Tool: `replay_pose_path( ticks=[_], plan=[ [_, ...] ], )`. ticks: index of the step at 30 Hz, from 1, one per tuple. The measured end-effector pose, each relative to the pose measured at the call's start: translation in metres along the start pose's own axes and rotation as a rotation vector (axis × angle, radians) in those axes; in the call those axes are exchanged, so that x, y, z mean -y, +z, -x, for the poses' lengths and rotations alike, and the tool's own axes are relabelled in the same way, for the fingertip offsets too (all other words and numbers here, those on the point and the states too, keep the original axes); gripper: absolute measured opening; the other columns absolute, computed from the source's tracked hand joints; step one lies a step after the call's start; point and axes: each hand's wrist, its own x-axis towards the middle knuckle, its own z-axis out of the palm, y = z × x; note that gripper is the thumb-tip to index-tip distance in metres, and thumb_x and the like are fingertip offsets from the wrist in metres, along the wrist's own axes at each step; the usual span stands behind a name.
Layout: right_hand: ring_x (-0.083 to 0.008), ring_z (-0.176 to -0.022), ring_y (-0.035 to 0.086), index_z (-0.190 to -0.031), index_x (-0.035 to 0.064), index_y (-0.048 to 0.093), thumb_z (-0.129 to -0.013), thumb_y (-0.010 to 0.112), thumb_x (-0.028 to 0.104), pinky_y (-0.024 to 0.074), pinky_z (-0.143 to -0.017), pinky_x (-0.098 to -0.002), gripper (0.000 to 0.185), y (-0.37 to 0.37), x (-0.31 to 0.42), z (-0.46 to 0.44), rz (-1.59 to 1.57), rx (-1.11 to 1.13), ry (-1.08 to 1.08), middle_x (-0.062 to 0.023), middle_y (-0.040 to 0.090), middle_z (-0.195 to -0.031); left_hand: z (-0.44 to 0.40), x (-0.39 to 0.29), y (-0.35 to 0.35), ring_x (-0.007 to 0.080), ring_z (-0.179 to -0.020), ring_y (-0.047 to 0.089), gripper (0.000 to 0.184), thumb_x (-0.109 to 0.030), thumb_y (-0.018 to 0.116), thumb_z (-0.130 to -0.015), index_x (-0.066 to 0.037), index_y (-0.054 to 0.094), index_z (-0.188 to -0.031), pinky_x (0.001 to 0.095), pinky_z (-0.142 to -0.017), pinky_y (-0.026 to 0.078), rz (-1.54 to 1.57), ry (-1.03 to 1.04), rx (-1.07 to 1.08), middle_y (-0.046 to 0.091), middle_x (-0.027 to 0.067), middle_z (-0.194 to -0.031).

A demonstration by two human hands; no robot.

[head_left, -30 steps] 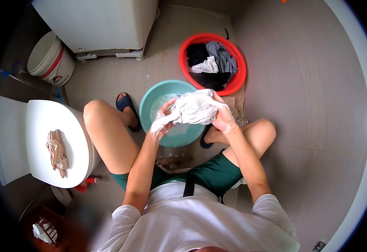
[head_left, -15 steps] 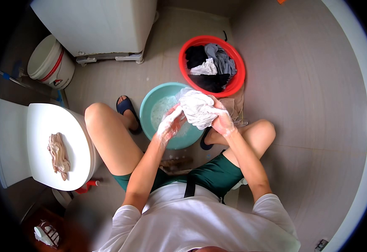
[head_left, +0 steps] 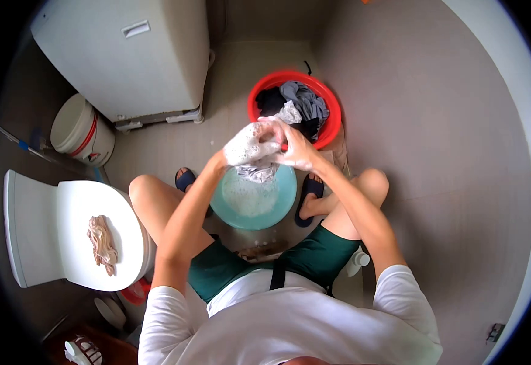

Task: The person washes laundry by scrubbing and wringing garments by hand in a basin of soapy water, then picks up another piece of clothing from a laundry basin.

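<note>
My left hand, thick with white suds, is over the far side of the teal basin. My right hand meets it at the fingertips, with a gap between the palms through which red shows. Both hands have their fingers apart and bent, and no cloth shows in them. Just below them, a wet whitish cloth lies at the basin's far side, its upper part hidden by my hands. Foamy water fills the basin between my feet.
Beyond my hands stands a red tub with dark, grey and white clothes. A beige cloth lies on the toilet lid at left. A white bucket and a white appliance stand behind; a white bottle is by my right thigh.
The white cloth bundle that was between both hands is now down in the basin. My hands have come together, touching each other. The view has tilted upward.
</note>
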Motion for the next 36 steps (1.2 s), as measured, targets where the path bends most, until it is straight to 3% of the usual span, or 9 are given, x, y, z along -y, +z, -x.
replay_pose_path(
  ticks=[3, 6, 10, 16, 20, 28, 32, 33, 36],
  plan=[
    [-0.0134, -0.088, 0.059, -0.109, 0.0002, 0.058, -0.067, 0.078, 0.016, 0.0459, -0.084, -0.0286, 0.050, -0.019, -0.011, -0.010, -0.177, 0.050, 0.037, -0.0095, 0.064, -0.097, -0.003, -0.034, -0.021, 0.0068, -0.078, 0.049, 0.007, -0.008, 0.059, -0.082, -0.006, 0.055, -0.089, 0.0250, -0.069, 0.044, -0.093, 0.020, -0.026, 0.056, -0.0012, -0.084],
    [-0.0076, -0.066, 0.044, -0.081, -0.0008, 0.061, -0.071, 0.078, 0.018, 0.0375, -0.060, -0.0259, 0.027, -0.041, 0.005, -0.011, -0.039, 0.157, 0.103, -0.0007, 0.051, -0.069, 0.004, -0.077, -0.039, 0.0052, -0.081, 0.051, 0.014, -0.004, 0.063, -0.081, -0.004, 0.055, -0.092, 0.0235, -0.072, 0.044, -0.220, 0.001, -0.067, 0.057, -0.0011, -0.087],
    [-0.0061, -0.064, 0.040, -0.080, 0.0006, 0.058, -0.071, 0.078, 0.017, 0.0343, -0.057, -0.0242, 0.027, -0.071, 0.019, -0.007, -0.034, 0.121, 0.118, 0.0018, 0.046, -0.069, 0.015, -0.129, -0.057, 0.0066, -0.078, 0.056, 0.025, -0.005, 0.069, -0.076, -0.004, 0.056, -0.097, 0.0233, -0.072, 0.046, -0.404, -0.016, -0.036, 0.061, 0.0014, -0.084],
    [-0.0067, -0.067, 0.051, -0.083, 0.0005, 0.059, -0.070, 0.076, 0.011, 0.0423, -0.063, -0.0255, 0.023, -0.124, 0.057, 0.003, 0.046, -0.024, 0.083, -0.0016, 0.057, -0.071, 0.026, -0.180, -0.077, 0.0063, -0.074, 0.054, 0.025, -0.004, 0.072, -0.070, -0.002, 0.061, -0.093, 0.0236, -0.070, 0.046, -0.543, -0.021, -0.011, 0.060, -0.0002, -0.079],
    [-0.0075, -0.055, 0.036, -0.072, 0.0012, 0.059, -0.066, 0.081, 0.026, 0.0305, -0.050, -0.0269, 0.034, -0.153, 0.095, 0.010, 0.420, -0.080, 0.093, 0.0013, 0.044, -0.058, 0.031, -0.195, -0.099, 0.0061, -0.074, 0.052, 0.020, -0.004, 0.070, -0.072, 0.000, 0.061, -0.090, 0.0232, -0.071, 0.045, -0.677, -0.073, -0.062, 0.058, -0.0018, -0.078],
    [-0.0023, -0.061, 0.040, -0.070, 0.0062, 0.063, -0.077, 0.073, 0.016, 0.0327, -0.055, -0.0220, 0.016, -0.182, 0.120, 0.021, 0.058, -0.267, -0.080, 0.0089, 0.049, -0.065, 0.037, -0.222, -0.106, 0.0040, -0.084, 0.050, 0.012, -0.014, 0.067, -0.084, -0.007, 0.058, -0.088, 0.0214, -0.079, 0.041, -0.285, 0.010, -0.242, 0.056, -0.0058, -0.087],
    [-0.0020, -0.074, 0.047, -0.080, 0.0105, 0.061, -0.082, 0.065, 0.011, 0.0361, -0.067, -0.0192, 0.006, -0.191, 0.117, 0.017, -0.340, -0.358, -0.086, 0.0083, 0.052, -0.075, 0.030, -0.238, -0.101, 0.0065, -0.070, 0.052, 0.023, -0.023, 0.073, -0.078, -0.002, 0.067, -0.085, 0.0249, -0.066, 0.044, -0.745, -0.056, -0.134, 0.060, -0.0005, -0.074],
    [-0.0023, -0.074, 0.047, -0.080, 0.0106, 0.060, -0.082, 0.065, 0.010, 0.0367, -0.068, -0.0191, 0.006, -0.191, 0.117, 0.017, -0.440, -0.375, -0.077, 0.0081, 0.052, -0.076, 0.029, -0.239, -0.098, 0.0129, -0.063, 0.055, 0.035, -0.035, 0.072, -0.077, -0.001, 0.068, -0.082, 0.0298, -0.062, 0.046, -0.902, 0.011, -0.086, 0.062, 0.0049, -0.068],
    [-0.0035, -0.076, 0.050, -0.079, 0.0106, 0.058, -0.081, 0.066, 0.009, 0.0379, -0.072, -0.0188, 0.008, -0.188, 0.128, 0.018, -0.458, -0.402, -0.093, 0.0065, 0.055, -0.079, 0.024, -0.259, -0.076, 0.0232, -0.064, 0.057, 0.053, -0.055, 0.064, -0.077, -0.002, 0.069, -0.082, 0.0348, -0.064, 0.047, -1.374, -0.265, -0.108, 0.063, 0.0106, -0.070]
  ],
)
